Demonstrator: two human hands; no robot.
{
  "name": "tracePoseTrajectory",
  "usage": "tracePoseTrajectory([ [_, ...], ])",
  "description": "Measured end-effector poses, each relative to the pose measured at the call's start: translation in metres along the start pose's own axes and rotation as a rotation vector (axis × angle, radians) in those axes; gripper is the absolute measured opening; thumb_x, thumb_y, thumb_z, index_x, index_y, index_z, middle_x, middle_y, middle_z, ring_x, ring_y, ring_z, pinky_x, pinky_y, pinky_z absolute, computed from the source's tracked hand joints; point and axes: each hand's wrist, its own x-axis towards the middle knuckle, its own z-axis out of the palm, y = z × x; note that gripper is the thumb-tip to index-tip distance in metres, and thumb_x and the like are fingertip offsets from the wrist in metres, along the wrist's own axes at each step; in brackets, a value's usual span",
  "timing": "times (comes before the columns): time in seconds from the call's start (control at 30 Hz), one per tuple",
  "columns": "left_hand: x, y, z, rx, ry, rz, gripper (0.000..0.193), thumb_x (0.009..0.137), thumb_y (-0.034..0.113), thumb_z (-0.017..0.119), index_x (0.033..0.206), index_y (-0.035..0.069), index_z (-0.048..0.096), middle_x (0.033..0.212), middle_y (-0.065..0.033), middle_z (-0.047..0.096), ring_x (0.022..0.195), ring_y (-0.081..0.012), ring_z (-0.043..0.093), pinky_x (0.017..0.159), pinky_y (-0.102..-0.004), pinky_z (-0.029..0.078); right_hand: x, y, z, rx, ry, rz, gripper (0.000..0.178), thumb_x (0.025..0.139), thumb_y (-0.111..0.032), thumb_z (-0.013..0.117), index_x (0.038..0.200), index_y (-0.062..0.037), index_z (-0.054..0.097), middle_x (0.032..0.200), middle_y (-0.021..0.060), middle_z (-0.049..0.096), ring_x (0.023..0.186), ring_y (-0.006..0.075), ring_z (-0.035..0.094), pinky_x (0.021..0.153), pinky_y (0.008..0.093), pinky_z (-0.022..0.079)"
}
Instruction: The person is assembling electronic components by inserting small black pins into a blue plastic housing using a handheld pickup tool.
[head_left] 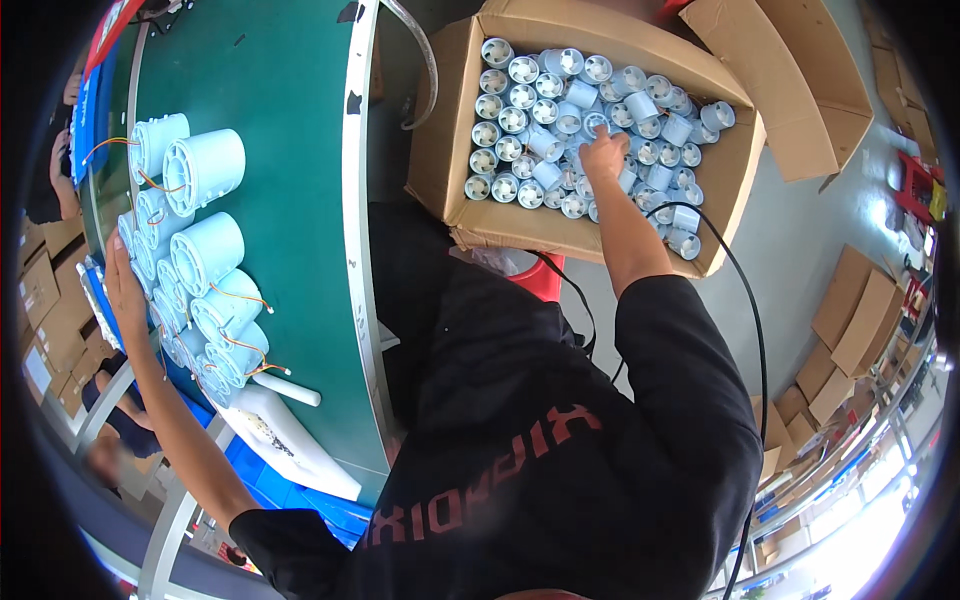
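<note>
- Light-blue cylinders (205, 172) in two places: a tight cluster on the green bench (290, 150) between nine and ten o'clock, and a whole crowd of them in the open cardboard box (530, 228) at one o'clock!
- Look at the hands, well apart, one to each group.
- Left hand (124, 295) at nine o'clock: fingers stretched out, close together, lying along the outer side of the bench cluster; whether it presses on them, I cannot tell.
- Right hand (605, 157) at one o'clock, arm reaching right over the box, fingers bent down among the cylinders; whether they clamp one, I cannot tell.
- Thin coloured wires (247, 297) trail from several bench cylinders, while white fan blades (523, 70) show inside many boxed ones.
- Over at eight o'clock, a white tube (287, 388) lies just beside the cluster, with a white bag (290, 440) near it.
- Out at two o'clock, an open carton (800, 85) sits beside the box, and a black cable (757, 330) curves down past three o'clock.
</note>
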Motion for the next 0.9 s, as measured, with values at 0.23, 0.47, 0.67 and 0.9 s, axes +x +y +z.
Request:
tracePoseTrajectory([
  [0.23, -0.008, 0.017, 0.003, 0.066, -0.022, -0.003, 0.045, 0.100, 0.033, 0.038, 0.129, 0.000, 0.050, 0.122, -0.0128, 0.056, 0.113, -0.0184, 0.049, 0.100, -0.0282, 0.033, 0.017, 0.027, 0.013, 0.072, 0.084, 0.044, 0.017, 0.076, -0.005, 0.058, 0.087, -0.0123, 0.068, 0.101, 0.0193, 0.050, 0.095, 0.0359, 0.053, 0.080, 0.0394, 0.049],
  [0.47, -0.014, 0.019, -0.003, 0.083, -0.036, -0.015, 0.046, 0.100, 0.035, 0.037, 0.132, 0.003, 0.046, 0.122, -0.0121, 0.056, 0.112, -0.0195, 0.051, 0.098, -0.0289, 0.036, 0.001, 0.036, -0.017, 0.121, 0.178, -0.183, 0.022, 0.074, -0.003, 0.057, 0.091, -0.0135, 0.066, 0.087, 0.0184, 0.056, 0.078, 0.0362, 0.059, 0.071, 0.0438, 0.050],
  [0.67, -0.029, 0.057, -0.022, -0.071, 0.594, 0.110, 0.038, 0.097, 0.021, 0.047, 0.125, -0.005, 0.044, 0.119, -0.0179, 0.055, 0.108, -0.0207, 0.055, 0.093, -0.0309, 0.043, -0.007, 0.010, -0.092, 0.209, 0.189, -0.345, 0.020, 0.075, -0.007, 0.062, 0.094, -0.0111, 0.065, 0.081, 0.0176, 0.062, 0.076, 0.0324, 0.060, 0.070, 0.0418, 0.048],
  [0.9, -0.060, 0.155, 0.016, -0.173, 0.531, 0.392, 0.037, 0.094, 0.014, 0.050, 0.126, -0.003, 0.044, 0.121, -0.0166, 0.055, 0.112, -0.0208, 0.054, 0.096, -0.0309, 0.041, -0.126, -0.188, -0.315, 0.641, 0.425, -1.156, 0.028, 0.071, 0.009, 0.065, 0.091, -0.0098, 0.068, 0.089, 0.0072, 0.060, 0.065, 0.0174, 0.062, 0.056, 0.0271, 0.052],
])
